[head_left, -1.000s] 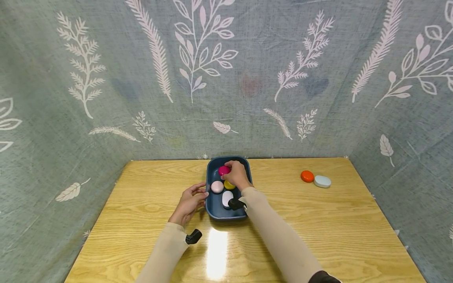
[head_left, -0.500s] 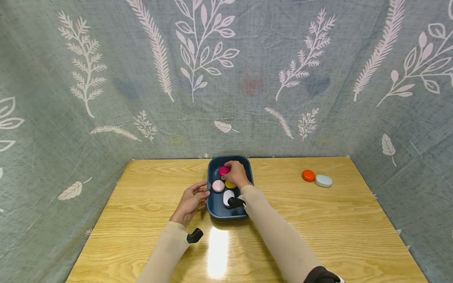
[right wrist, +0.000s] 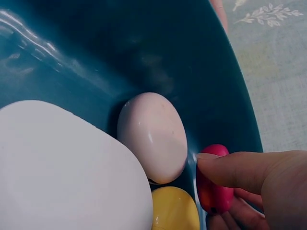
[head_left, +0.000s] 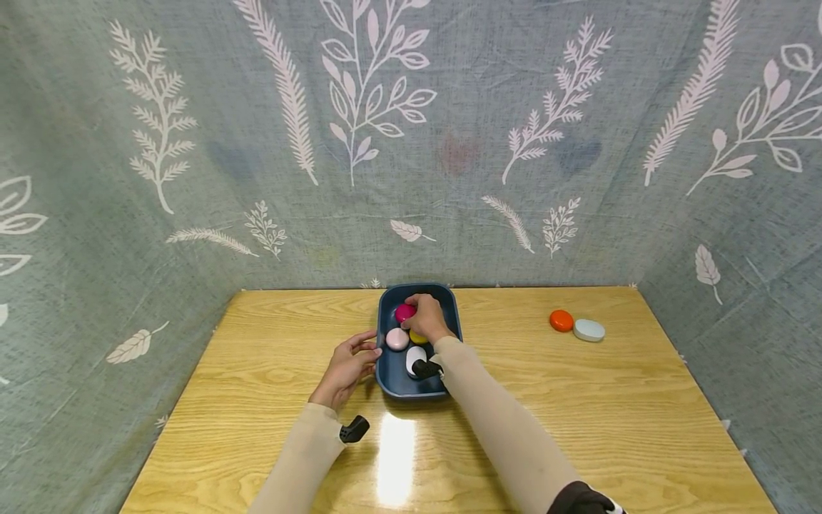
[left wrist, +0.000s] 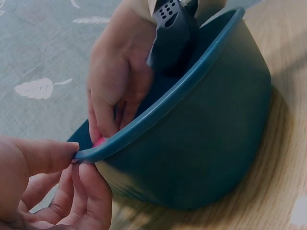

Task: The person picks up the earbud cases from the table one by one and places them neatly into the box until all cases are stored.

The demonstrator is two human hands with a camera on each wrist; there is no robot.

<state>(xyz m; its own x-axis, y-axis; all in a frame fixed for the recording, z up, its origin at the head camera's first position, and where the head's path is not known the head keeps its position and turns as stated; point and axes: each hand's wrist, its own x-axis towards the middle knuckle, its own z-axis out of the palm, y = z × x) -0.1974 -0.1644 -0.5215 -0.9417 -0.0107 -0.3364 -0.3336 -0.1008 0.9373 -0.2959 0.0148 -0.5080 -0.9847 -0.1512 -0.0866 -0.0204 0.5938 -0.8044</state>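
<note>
Right hand [head_left: 429, 318] pinching magenta pebble [right wrist: 214, 178] at twelve o'clock inside blue tub [head_left: 449, 303]; left hand [head_left: 347, 364] gripping rim. Risk: smooth pebble slipping free, knocking pink pebble [right wrist: 152, 136].

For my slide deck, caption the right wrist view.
Right hand pinches a magenta pebble beside pink, yellow and white ones in a blue tub.
</note>
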